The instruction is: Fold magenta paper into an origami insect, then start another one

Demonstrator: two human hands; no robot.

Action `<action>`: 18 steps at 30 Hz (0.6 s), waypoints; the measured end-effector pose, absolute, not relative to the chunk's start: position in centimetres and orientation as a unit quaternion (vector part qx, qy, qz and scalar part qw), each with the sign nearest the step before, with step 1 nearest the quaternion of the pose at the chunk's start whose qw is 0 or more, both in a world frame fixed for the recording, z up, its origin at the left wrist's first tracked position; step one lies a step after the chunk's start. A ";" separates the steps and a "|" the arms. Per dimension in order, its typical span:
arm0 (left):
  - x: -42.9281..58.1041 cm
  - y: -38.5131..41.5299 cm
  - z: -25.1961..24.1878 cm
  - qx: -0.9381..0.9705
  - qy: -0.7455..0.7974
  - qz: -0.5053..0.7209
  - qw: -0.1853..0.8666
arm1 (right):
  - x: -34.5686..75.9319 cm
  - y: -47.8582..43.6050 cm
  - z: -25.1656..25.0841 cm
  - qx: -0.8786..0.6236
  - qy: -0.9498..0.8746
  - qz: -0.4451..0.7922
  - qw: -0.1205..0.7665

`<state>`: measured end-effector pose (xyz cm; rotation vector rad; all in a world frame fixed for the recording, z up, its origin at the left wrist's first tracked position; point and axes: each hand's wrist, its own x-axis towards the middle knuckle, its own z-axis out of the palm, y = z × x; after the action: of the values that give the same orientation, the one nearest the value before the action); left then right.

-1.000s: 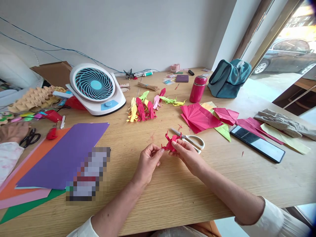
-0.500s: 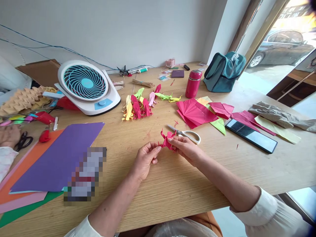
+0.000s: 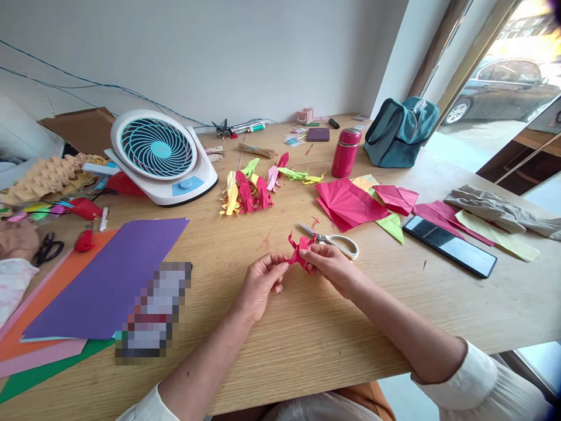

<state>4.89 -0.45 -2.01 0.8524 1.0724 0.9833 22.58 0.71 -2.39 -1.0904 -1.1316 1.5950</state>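
Observation:
A red folded paper figure [image 3: 300, 251] with thin curled limbs is held between both hands above the table. My left hand [image 3: 262, 285] pinches one thin limb at its left side between thumb and fingers. My right hand [image 3: 329, 265] grips the body from the right, thumb on top, so part of the paper is hidden. Just behind my right hand lie scissors [image 3: 344, 244] with white handles, blades pointing left. Farther back stands a cluster of similar folded paper figures [image 3: 246, 193] in red, yellow, green and pink.
Red paper sheets [image 3: 350, 202], a phone [image 3: 451, 245], a red flask [image 3: 346, 153] and a teal bag [image 3: 400, 134] are to the right. On the left are a fan [image 3: 160, 149], a purple sheet [image 3: 105, 275], a pixelated object [image 3: 153, 313] and another person's hand [image 3: 17, 238].
The whole view has shifted slightly, with objects appearing a little farther right. Both hands keep their hold on the red paper figure, and their grip looks nearly the same.

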 end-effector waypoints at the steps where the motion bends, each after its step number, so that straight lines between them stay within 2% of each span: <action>1: 4.9 -0.4 -2.1 0.374 0.476 0.438 0.665 | 22.6 0.7 -2.4 -0.439 -0.461 0.637 0.436; 18: 4.7 -0.1 -2.3 0.412 0.481 0.415 0.653 | 23.0 0.7 -2.2 -0.475 -0.512 0.576 0.425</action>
<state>4.66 -0.09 -2.33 0.9350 1.0912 0.9408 22.96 0.74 -2.23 -1.1874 -1.2802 1.4412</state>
